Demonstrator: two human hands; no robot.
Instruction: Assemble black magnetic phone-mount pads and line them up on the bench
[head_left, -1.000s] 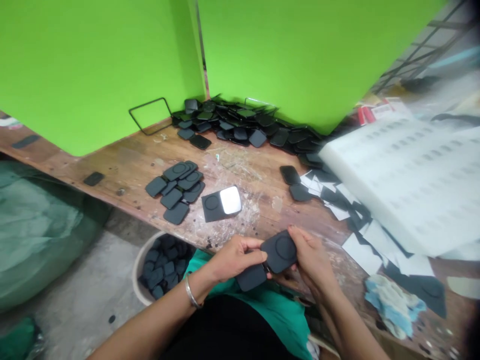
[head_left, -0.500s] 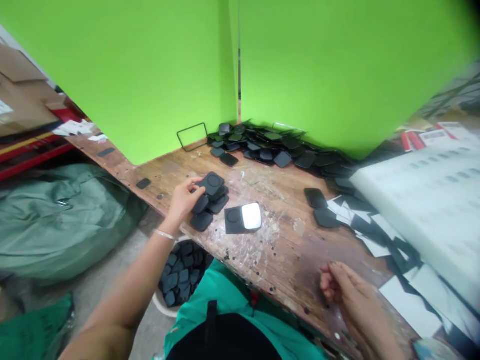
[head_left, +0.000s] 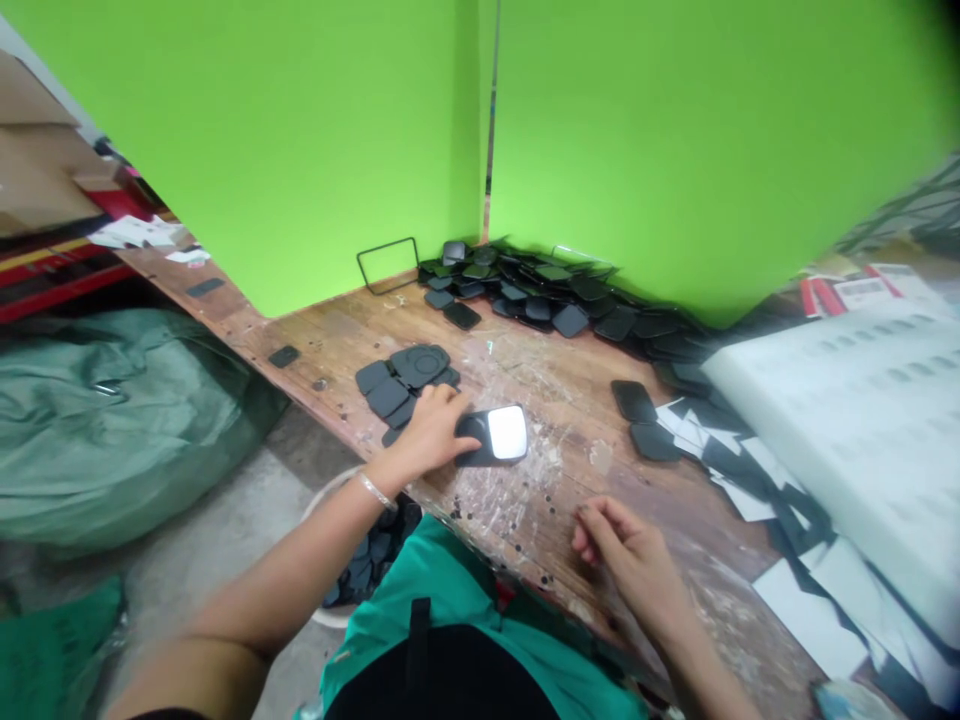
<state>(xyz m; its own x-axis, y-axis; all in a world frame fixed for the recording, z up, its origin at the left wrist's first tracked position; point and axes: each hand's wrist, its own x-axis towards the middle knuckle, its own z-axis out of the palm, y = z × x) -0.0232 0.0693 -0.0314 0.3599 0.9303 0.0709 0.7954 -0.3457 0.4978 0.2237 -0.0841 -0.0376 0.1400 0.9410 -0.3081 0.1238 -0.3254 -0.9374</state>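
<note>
A flat black piece with a shiny white rounded square (head_left: 508, 433) on its right half lies on the wooden table. Around its left end is my left hand (head_left: 433, 428), the thumb across its dark half and the fingers along its far side. Just beyond that hand sits a stack of black rounded-square pads (head_left: 388, 396). The topmost pad (head_left: 420, 365) has a ring mark. My right hand (head_left: 619, 540) hovers by the table's near edge with its fingers curled in and the thumb against them. Whatever they may hold is hidden.
Green panels (head_left: 300, 150) stand behind a long heap of black pads (head_left: 540, 295). To the right are a white foam block (head_left: 840, 400) and scattered white cards (head_left: 810, 620). Under the table edge stands a bucket (head_left: 330, 612) of dark pads. A thin black wire frame (head_left: 386, 265) leans at the back.
My left hand has let go of the ringed pad on the stack and moved right to the black piece. My right hand has shifted left and away from me, still curled.
</note>
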